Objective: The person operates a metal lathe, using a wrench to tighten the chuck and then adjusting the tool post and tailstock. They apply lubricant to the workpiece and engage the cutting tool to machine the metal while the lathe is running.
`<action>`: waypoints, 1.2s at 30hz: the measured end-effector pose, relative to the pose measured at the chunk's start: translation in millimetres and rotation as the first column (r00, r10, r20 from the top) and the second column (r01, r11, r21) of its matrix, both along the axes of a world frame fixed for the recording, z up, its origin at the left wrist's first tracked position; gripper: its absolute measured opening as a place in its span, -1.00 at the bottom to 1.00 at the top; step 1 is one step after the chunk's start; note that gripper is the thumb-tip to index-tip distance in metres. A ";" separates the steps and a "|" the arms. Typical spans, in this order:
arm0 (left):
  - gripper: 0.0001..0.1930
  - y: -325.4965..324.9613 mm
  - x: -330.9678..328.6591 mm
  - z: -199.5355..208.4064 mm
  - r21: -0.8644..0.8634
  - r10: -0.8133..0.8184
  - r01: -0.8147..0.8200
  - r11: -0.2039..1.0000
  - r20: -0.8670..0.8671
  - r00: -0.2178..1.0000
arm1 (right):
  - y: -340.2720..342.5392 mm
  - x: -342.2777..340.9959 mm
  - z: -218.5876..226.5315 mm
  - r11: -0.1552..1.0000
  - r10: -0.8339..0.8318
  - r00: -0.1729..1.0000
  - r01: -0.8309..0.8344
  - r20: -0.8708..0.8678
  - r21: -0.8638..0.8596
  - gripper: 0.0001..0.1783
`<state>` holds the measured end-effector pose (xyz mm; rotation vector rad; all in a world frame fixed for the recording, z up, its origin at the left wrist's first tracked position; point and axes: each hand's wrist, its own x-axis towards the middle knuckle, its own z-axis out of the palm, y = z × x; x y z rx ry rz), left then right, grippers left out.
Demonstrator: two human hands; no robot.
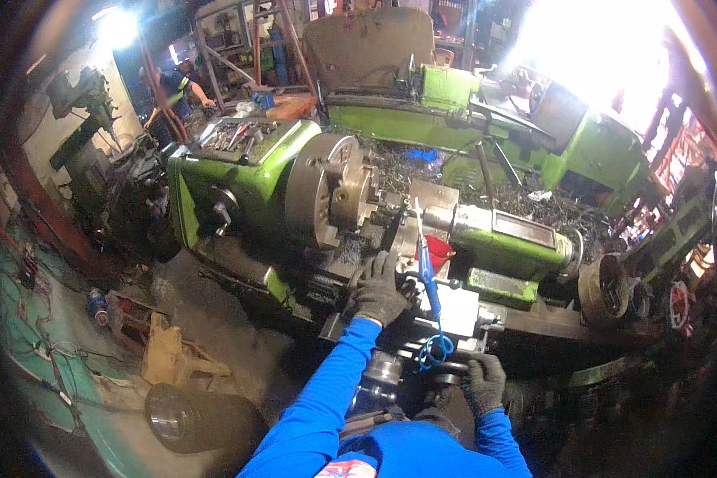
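My left hand (pixel 380 291), in a dark grey work glove, lies over the lathe carriage with its fingers stretched toward the chuck. My right hand (pixel 484 384), gloved alike, is curled at the edge of a metal handwheel (pixel 452 369) on the carriage front. Between my hands, a blue air gun (pixel 428 279) with a long thin nozzle lies across the carriage, apart from both. Its blue coiled hose (pixel 436 352) hangs below it. Beside the air gun sits a red container (pixel 436 252). The big round chuck (pixel 327 191) is at the left of the carriage.
Hand tools lie on the green headstock (pixel 235 147). The green tailstock (pixel 506 243) stands right of the carriage. Metal shavings (pixel 406 171) pile up behind, before another green lathe (pixel 374 119). A person (pixel 175 92) is at the far left. A dark drum (pixel 199 418) stands on the floor.
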<state>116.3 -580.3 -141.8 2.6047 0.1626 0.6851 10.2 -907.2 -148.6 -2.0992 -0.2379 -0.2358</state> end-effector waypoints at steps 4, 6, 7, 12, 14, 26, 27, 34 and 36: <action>-0.01 11.2 -3.4 -1.0 0.024 0.025 -0.024 0.999 -0.024 0.999 | 38.9 -30.3 13.6 0.964 0.243 0.970 -0.243 -0.011 -0.105 -0.71; -0.04 16.8 -6.7 -7.7 -0.050 -0.026 0.028 0.998 0.041 0.999 | 46.9 -38.9 14.8 0.966 0.239 0.971 -0.236 0.014 -0.105 -0.72; -0.06 19.0 -8.4 -11.8 -0.119 -0.052 0.064 0.991 0.107 0.993 | 46.0 -39.3 11.9 0.964 0.243 0.969 -0.237 0.040 -0.118 -0.72; -0.27 16.2 -63.0 -24.7 -0.369 0.037 0.072 0.927 0.280 0.959 | 43.2 -32.3 41.6 0.993 0.112 0.993 -0.111 0.031 -0.026 -0.71; -0.32 28.4 -102.2 -61.1 -0.394 0.206 -0.106 0.913 0.222 0.953 | 51.8 -24.5 44.3 0.996 0.086 0.994 -0.087 0.066 0.024 -0.71; -0.52 158.2 -337.2 -276.2 -0.131 -0.073 -0.314 0.940 -0.979 0.190 | 64.9 -0.1 39.9 0.989 0.125 0.991 -0.127 0.040 0.069 -0.73; -0.53 160.6 -349.4 -272.2 -0.134 -0.059 -0.386 0.913 -0.978 0.200 | 72.2 0.3 36.3 0.985 0.160 0.987 -0.160 0.016 0.071 -0.74; -0.62 196.8 -317.9 -287.2 -0.185 -0.119 -0.315 0.931 -0.969 0.218 | 97.8 -34.9 5.5 0.997 -0.078 0.997 0.078 0.013 -0.022 -0.81; -0.63 210.3 -290.1 -298.6 -0.193 -0.156 -0.164 0.967 -0.964 0.214 | 109.2 -53.4 4.6 0.992 -0.127 0.992 0.127 -0.008 -0.012 -0.82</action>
